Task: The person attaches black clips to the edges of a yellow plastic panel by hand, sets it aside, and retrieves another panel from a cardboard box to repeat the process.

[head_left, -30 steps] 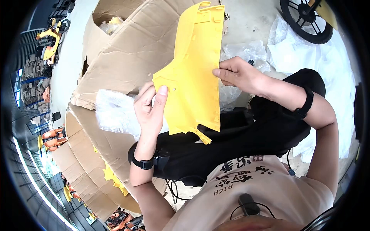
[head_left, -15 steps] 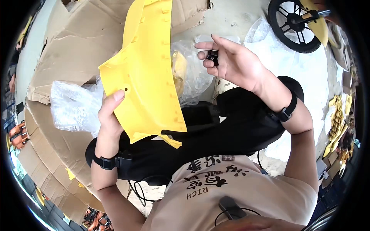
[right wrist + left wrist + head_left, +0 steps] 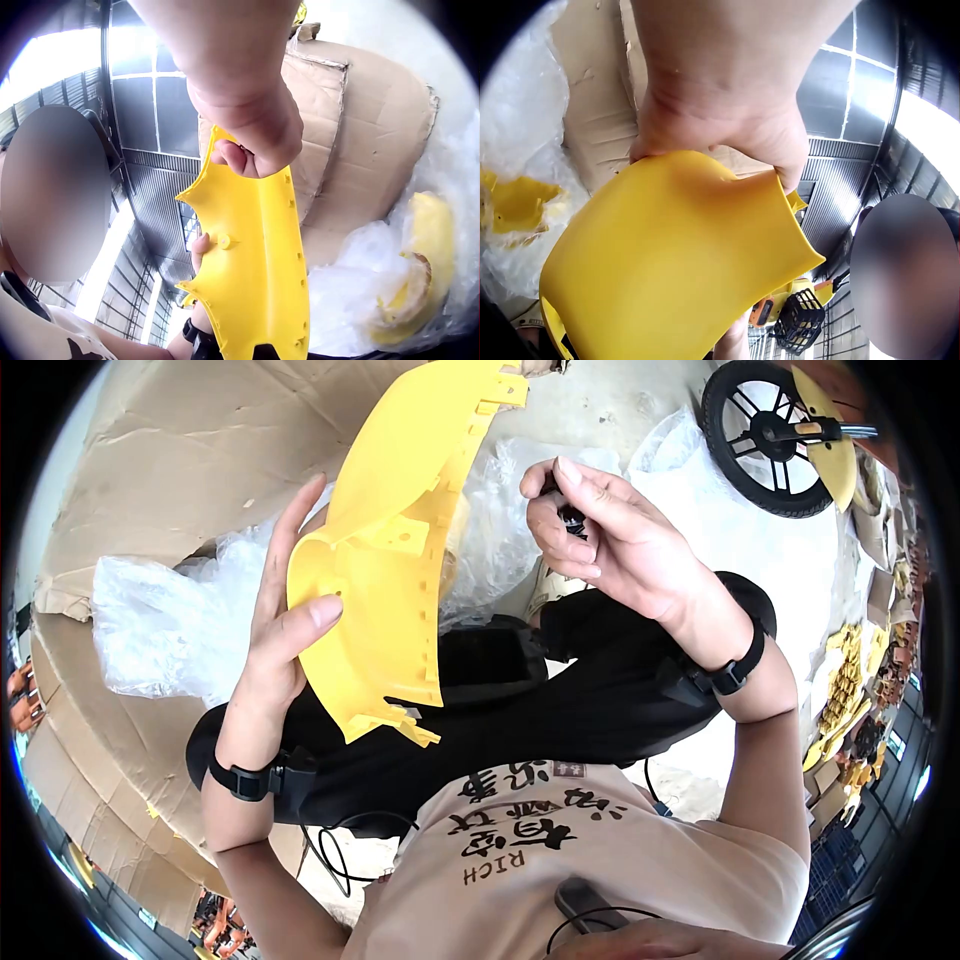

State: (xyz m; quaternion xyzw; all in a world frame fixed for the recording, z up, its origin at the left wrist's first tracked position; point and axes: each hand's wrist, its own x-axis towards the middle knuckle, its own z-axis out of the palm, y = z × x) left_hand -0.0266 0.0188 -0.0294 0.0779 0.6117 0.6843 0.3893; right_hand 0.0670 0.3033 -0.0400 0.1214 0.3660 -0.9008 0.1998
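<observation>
My left hand point(image 3: 280, 615) grips a curved yellow plastic panel point(image 3: 375, 565) by its left edge, its thumb on the inner face beside a small hole. The panel stands tilted over my lap, and its ribbed inner side with small tabs shows in the head view. In the left wrist view the smooth outer face of the panel point(image 3: 652, 255) appears below the left hand point(image 3: 720, 124). Right of the panel, my right hand point(image 3: 625, 535) is raised, its fingers curled round small black parts point(image 3: 571, 520). Their exact kind is hidden by the fingers.
Large cardboard point(image 3: 190, 450) spreads at the left, with clear plastic wrap point(image 3: 165, 630) on it. More wrap point(image 3: 500, 530) encloses a yellow part behind the panel. A black spoked wheel point(image 3: 715, 435) stands at upper right. Yellow parts point(image 3: 840, 680) lie along the right side.
My right hand has let go of the panel's right edge and moved away, and its fingers have curled further round the black parts. The left hand has shifted the panel left and turned it.
</observation>
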